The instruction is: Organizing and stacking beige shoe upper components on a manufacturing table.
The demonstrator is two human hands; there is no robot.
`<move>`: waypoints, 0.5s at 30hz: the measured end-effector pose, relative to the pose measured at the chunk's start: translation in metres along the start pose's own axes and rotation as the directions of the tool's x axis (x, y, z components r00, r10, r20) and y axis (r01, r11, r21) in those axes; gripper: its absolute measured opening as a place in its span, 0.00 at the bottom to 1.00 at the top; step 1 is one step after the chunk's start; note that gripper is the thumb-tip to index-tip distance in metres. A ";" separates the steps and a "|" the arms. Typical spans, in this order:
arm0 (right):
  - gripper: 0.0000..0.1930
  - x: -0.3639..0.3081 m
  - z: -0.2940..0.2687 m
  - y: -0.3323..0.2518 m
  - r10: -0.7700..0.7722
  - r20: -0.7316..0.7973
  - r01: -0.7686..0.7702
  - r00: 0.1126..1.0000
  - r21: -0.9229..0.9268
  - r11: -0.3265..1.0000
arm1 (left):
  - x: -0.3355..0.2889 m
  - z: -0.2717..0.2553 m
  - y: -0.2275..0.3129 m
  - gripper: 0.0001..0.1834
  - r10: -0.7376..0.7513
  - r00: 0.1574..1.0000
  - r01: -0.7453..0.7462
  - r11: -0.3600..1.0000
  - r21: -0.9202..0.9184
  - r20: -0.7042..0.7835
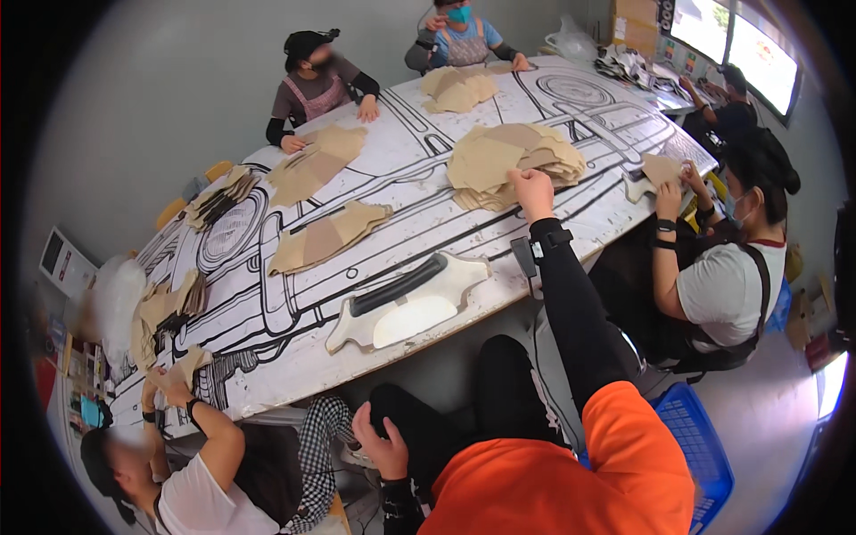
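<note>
Right hand [532, 189] stretched far forward over long white table [401, 169] printed with black line drawing, fingers curled down onto near edge of big tan stack of flat cut pieces [513, 160] at table middle-right; looks like pinching top sheet edge, exact grip hard to tell. Black sleeve and black wrist strap on that arm, orange vest at shoulder. Left hand [383, 443] low, off table, resting on own black-trousered knee, fingers loosely spread, holding nothing. Just in front of wearer near table edge: white shaped template [406, 308] with dark strip across top, lying flat, well apart from right hand. Further left on table, smaller tan pile [330, 236], fanned. More tan piles toward far end [459, 89] and far-left [314, 160], plus dark-and-tan bundles along left edge [218, 198]. Other people seated around table: one at right in white shirt and dark apron holding tan piece [662, 169] in both hands; two at far side with hands on table; one at lower left in white shirt handling small tan piece [183, 367]. Blue plastic crate [700, 441] on floor by wearer's right side.
</note>
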State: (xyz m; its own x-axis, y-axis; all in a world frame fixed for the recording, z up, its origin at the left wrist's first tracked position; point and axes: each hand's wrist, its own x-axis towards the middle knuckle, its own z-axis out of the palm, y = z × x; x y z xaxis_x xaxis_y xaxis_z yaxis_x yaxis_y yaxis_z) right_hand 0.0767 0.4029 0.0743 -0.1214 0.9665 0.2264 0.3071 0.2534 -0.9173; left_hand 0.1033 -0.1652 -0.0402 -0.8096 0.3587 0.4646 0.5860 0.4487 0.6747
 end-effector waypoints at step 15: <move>0.06 -0.013 -0.087 -0.095 -0.537 0.275 -0.227 0.798 0.961 0.156 | 0.001 0.014 0.046 0.20 -0.119 0.912 0.372 0.648 -0.665 0.393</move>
State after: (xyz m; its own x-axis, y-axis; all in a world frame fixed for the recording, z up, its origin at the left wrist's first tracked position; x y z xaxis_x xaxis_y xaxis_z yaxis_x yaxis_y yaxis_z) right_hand 0.1314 0.3697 0.1870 -0.5213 0.6235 0.5827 -0.8321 -0.2200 -0.5090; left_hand 0.1297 -0.1329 -0.0167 -0.7948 0.5953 0.1176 0.0566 -0.1201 0.9911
